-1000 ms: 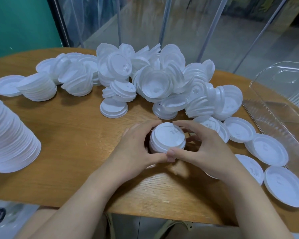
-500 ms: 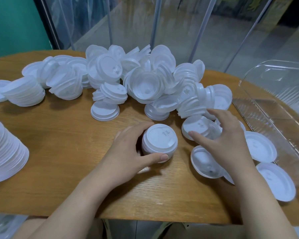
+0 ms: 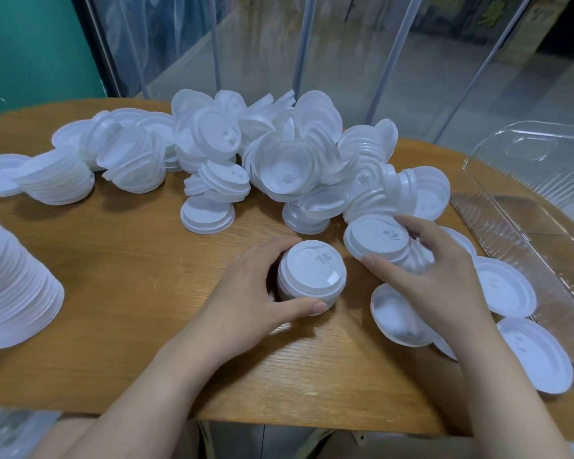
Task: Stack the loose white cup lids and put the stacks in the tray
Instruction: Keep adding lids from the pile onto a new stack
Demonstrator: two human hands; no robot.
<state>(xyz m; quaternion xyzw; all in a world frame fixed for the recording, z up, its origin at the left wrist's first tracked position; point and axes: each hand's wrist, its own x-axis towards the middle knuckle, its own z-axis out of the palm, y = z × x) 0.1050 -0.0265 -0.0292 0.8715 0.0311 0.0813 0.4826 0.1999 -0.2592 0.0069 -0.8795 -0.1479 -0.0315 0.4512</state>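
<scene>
Head view: left hand point(image 3: 246, 293) grip around short lid stack point(image 3: 310, 274), right hand point(image 3: 424, 276) grip on tilted lids point(image 3: 376, 238), fingertips hidden.

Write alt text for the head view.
The left hand grips a short lid stack on the wooden table while the right hand grips another small stack. A loose lid pile lies behind; a clear tray sits right.

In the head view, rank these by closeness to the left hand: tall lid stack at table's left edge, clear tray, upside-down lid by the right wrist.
From the left hand:
1. Upside-down lid, just right.
2. Tall lid stack, far left.
3. Clear tray, far right.
</scene>
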